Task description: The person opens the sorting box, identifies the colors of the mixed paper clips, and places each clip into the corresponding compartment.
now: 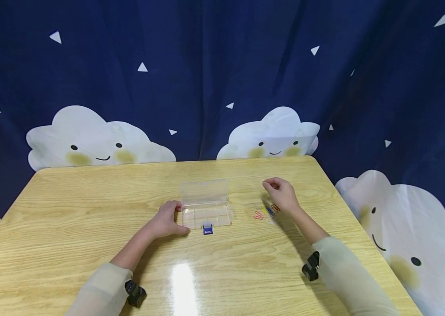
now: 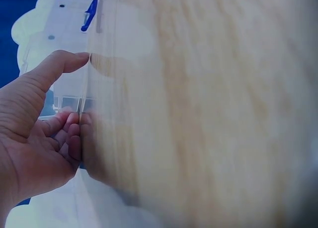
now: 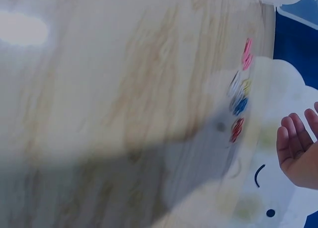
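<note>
A clear plastic compartment box (image 1: 206,215) stands on the table with its lid (image 1: 204,192) folded back and a blue latch (image 1: 207,229) at the front. My left hand (image 1: 166,220) grips the box's left end, thumb at the front corner and fingers curled along the side. Several small paper clips lie to the right: pink clips (image 1: 259,215), blue clips (image 1: 270,211) and red clips (image 1: 275,207), with yellow and pale ones among them. Raised just beyond them, my right hand (image 1: 281,193) has thumb and index finger close together; I cannot tell whether they pinch anything.
The wooden table (image 1: 68,210) reaches back to a dark blue curtain (image 1: 191,66) printed with clouds. Its right edge slopes down beyond my right arm. Light glares off the tabletop near the front.
</note>
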The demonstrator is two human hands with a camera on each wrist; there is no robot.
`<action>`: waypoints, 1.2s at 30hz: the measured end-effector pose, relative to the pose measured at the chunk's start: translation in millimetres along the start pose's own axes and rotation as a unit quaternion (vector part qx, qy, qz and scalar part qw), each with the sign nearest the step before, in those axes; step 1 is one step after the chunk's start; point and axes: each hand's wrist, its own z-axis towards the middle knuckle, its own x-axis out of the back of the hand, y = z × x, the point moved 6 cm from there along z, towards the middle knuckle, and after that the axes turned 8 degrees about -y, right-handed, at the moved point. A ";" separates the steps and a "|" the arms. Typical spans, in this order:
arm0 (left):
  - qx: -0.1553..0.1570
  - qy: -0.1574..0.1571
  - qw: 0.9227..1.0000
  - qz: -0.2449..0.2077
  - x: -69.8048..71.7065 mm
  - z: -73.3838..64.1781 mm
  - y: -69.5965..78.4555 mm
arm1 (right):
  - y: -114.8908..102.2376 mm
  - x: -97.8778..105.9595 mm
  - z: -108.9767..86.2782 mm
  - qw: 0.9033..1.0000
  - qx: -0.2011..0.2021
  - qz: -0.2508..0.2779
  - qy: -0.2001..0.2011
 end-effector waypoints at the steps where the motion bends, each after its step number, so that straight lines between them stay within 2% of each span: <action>1: 0.000 0.001 1.000 0.000 0.0 0.0 -0.2 | 2.2 0.9 -0.8 1.000 -0.002 -0.001 -0.001; 11: -0.006 0.005 1.000 0.003 -2.2 -0.3 -1.6 | 24.8 7.0 -9.8 1.000 -0.021 -0.020 -0.012; 21: -0.003 0.006 1.000 0.005 -0.6 0.9 -1.4 | 40.1 12.1 -16.4 0.997 -0.006 -0.074 -0.037; 28: -0.003 0.004 1.000 0.007 -0.6 1.8 -2.2 | 53.0 12.3 -18.3 0.994 -0.015 -0.099 -0.051; 36: -0.003 0.009 1.000 0.010 -0.5 0.9 -2.0 | 57.6 14.5 -23.4 0.989 -0.003 -0.132 -0.066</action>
